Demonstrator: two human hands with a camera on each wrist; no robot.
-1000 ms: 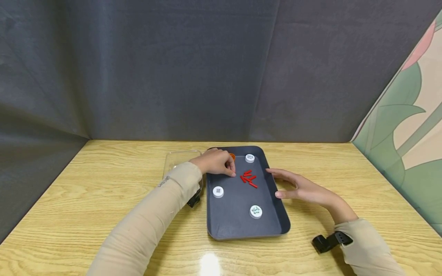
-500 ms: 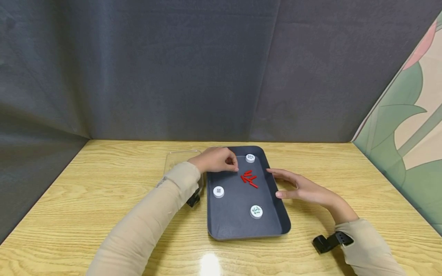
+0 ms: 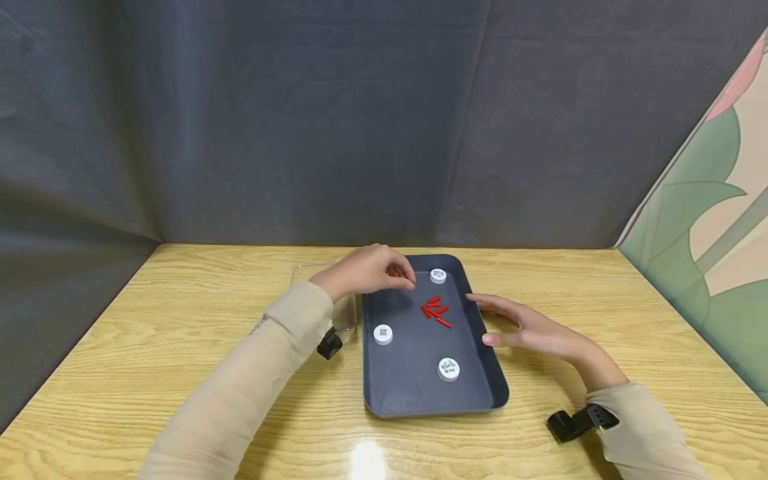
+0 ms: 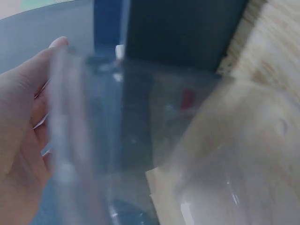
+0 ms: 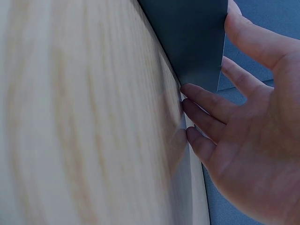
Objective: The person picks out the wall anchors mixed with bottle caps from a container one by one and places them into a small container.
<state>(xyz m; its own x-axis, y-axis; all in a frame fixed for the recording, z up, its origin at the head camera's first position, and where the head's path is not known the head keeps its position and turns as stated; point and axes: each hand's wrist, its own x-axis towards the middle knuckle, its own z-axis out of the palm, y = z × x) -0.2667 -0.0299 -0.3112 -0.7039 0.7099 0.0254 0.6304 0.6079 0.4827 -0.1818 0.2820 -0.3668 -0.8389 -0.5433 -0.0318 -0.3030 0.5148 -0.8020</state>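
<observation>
A dark grey tray (image 3: 414, 387) lies on the table, holding several small red sticks (image 3: 444, 322) in a loose cluster. My left hand (image 3: 366, 270) hovers over its far left corner, fingers curled and thumb close to the index finger. Whether something is pinched there cannot be made out; a bit of orange shows in the gap behind the thumb. My right hand (image 3: 534, 330) is at the tray's right side, fingers extended; in the right wrist view its fingertips (image 5: 192, 89) are against the tray's outer wall (image 5: 192, 42). Three white round caps sit inside, one nearest the front (image 3: 449, 369).
Left of the tray stands a clear plastic container (image 3: 345, 313), partly behind the left wrist; it fills much of the left wrist view. A dark curtain (image 3: 300, 120) closes off the table's back edge. Wood tabletop (image 3: 150, 347) extends on both sides.
My left hand has shifted back and slightly left, away from the red sticks. An orange rim seen beside it earlier is now mostly covered. The right hand stays in place.
</observation>
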